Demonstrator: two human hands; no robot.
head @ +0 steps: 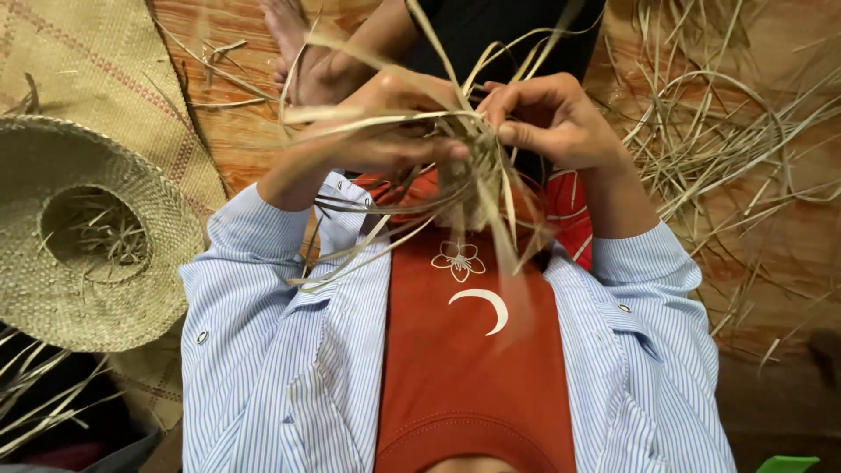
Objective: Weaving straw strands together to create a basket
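Upper centre of frame: straw weave (480, 171) pinched between both hands | left hand (385, 131) fingers clamped on strands | right hand (547, 118) fingers closed on strand | step: plaiting; crossing strands likely needs steady tension | finished straw hat (53, 289) at left.

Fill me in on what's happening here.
A person in a striped blue shirt works pale straw strips with both hands. The left hand and right hand pinch a small woven knot of strips, loose ends fanning outward. A finished woven straw hat lies upturned on a mat; loose straw is scattered over the floor.
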